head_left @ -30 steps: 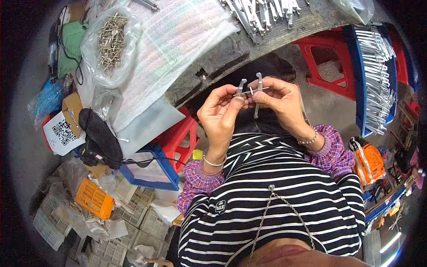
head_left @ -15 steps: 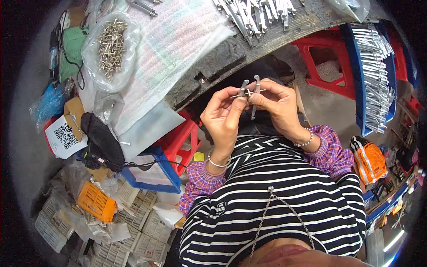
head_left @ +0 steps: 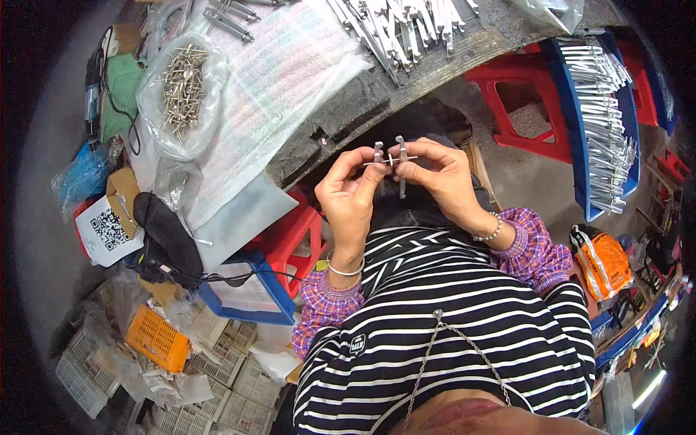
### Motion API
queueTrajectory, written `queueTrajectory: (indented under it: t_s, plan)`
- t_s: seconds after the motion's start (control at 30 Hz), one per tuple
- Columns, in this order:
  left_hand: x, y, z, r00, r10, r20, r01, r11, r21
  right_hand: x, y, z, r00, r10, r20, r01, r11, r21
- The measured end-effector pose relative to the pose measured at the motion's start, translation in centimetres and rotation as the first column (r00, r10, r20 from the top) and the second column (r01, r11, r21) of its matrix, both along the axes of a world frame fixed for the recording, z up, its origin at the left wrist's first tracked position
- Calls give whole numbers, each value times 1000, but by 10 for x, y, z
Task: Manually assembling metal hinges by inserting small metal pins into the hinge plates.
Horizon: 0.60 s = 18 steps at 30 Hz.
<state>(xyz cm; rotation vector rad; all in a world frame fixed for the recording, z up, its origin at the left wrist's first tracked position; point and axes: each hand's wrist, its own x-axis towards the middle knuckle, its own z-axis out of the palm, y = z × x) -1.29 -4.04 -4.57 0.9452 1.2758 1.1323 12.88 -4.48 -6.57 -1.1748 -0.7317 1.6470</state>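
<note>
My left hand point(head_left: 346, 190) pinches a short silver metal bar point(head_left: 378, 151) between thumb and fingers. Opposite it, my right hand point(head_left: 442, 181) grips a second silver metal bar point(head_left: 402, 187), whose lower end hangs below the thumb. A thin cross-shaped metal pin point(head_left: 391, 161) lies between the two bars, its ends showing on either side. Whether it passes fully through both is too small to tell. Both hands are in front of my striped top, just off the near edge of the workbench point(head_left: 341, 134).
A plastic bag of cross-shaped pins point(head_left: 183, 94) sits at the bench's left. Loose metal bars point(head_left: 409, 29) lie at the far edge. On the right, a blue bin point(head_left: 589, 123) full of bars rests by a red stool point(head_left: 522, 109). Another red stool point(head_left: 293, 235) stands lower left.
Both hands have shifted slightly left and down in the picture, still holding the bars and pin. The left bar was tilted and is now more upright. The whole view has shifted a little.
</note>
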Motion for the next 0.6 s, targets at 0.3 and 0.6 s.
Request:
queueTrajectory:
  t_s: [0.3, 0.6]
  plan:
    - [2, -1, 0, 989, 57, 133, -52, 998, -43, 1, -1, 2, 999, 45, 25, -45, 999, -19]
    - [4, 1, -1, 991, 68, 119, -60, 996, -71, 6, 5, 3, 994, 57, 92, -60, 998, 36]
